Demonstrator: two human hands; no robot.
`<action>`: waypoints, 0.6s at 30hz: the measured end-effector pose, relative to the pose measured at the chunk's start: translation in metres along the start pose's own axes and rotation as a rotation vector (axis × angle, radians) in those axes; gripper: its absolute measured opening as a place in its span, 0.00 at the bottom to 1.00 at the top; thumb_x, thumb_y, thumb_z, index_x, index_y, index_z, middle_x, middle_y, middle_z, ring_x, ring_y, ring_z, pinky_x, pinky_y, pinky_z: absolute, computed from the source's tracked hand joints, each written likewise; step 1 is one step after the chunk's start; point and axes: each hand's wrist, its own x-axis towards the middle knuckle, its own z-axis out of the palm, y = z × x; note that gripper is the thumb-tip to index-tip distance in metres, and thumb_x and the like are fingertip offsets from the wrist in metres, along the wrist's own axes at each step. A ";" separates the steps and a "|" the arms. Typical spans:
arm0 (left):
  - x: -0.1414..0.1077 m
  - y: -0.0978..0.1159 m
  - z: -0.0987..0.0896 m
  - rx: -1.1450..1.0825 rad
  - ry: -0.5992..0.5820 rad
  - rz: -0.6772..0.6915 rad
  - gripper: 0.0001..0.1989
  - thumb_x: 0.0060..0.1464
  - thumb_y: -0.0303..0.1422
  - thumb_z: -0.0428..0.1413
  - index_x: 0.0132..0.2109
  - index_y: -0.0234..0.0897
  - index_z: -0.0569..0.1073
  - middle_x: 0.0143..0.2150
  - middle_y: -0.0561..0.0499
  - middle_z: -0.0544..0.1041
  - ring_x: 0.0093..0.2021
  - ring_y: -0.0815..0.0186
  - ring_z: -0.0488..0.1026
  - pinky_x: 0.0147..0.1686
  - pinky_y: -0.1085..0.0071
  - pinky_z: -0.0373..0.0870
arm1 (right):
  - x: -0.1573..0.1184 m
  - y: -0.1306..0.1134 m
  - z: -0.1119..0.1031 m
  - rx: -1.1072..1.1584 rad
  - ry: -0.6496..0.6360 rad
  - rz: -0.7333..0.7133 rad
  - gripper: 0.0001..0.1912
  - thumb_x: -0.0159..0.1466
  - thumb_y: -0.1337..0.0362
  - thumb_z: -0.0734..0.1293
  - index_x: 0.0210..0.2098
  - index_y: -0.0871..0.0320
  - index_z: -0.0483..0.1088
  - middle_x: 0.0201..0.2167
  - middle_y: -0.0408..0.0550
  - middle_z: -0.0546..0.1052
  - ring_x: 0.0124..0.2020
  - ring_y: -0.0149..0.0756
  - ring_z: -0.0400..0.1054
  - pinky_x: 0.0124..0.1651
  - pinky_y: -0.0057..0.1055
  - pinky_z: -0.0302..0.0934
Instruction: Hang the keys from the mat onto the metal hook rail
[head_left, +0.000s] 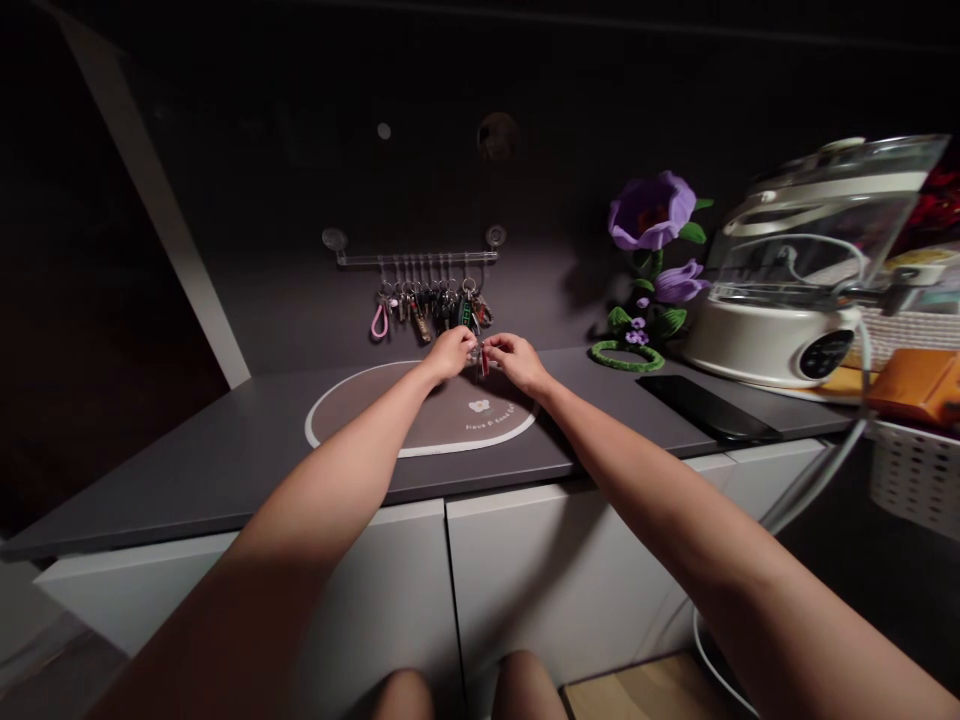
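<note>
Both hands meet above the oval brown mat, with a small bunch of keys (478, 358) between them. My left hand (450, 352) pinches the bunch from the left. From the right, my right hand (516, 362) grips it by the fingertips, beside a small red piece (485, 361) that hangs down. How many keys there are is too small to tell. Just behind the hands, several key rings and keychains hang from a clear hook rail (416, 259) on the wall, among them a pink loop (379, 321) and a dark tag with green marks (465, 314).
The mat (375, 405) with a white edge lies on the dark countertop (225, 455). To the right stand purple knitted flowers (654, 215), a black phone-like slab (709, 405) and a white appliance with a clear cover (765, 330). A white perforated basket (915, 480) is at the far right.
</note>
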 end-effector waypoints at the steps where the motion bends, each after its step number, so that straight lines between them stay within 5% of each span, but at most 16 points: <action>1: -0.001 0.002 0.000 -0.071 0.003 -0.038 0.06 0.54 0.25 0.46 0.30 0.33 0.65 0.27 0.53 0.68 0.27 0.73 0.65 0.30 0.75 0.64 | 0.000 0.000 0.000 0.049 0.011 0.009 0.09 0.55 0.62 0.62 0.32 0.60 0.70 0.27 0.42 0.74 0.28 0.26 0.65 0.36 0.23 0.58; 9: 0.000 0.008 0.000 -0.219 0.002 -0.076 0.05 0.55 0.26 0.45 0.33 0.33 0.65 0.31 0.52 0.71 0.30 0.74 0.67 0.29 0.77 0.65 | -0.001 -0.007 -0.002 0.259 0.049 0.057 0.12 0.50 0.59 0.67 0.29 0.61 0.71 0.26 0.42 0.73 0.25 0.24 0.61 0.28 0.22 0.55; 18: -0.001 0.014 0.000 -0.244 0.011 -0.045 0.05 0.54 0.26 0.47 0.34 0.32 0.66 0.31 0.50 0.71 0.30 0.74 0.68 0.26 0.80 0.63 | -0.002 -0.011 -0.007 0.274 0.102 0.035 0.15 0.47 0.56 0.69 0.29 0.61 0.73 0.29 0.45 0.75 0.30 0.28 0.64 0.34 0.25 0.59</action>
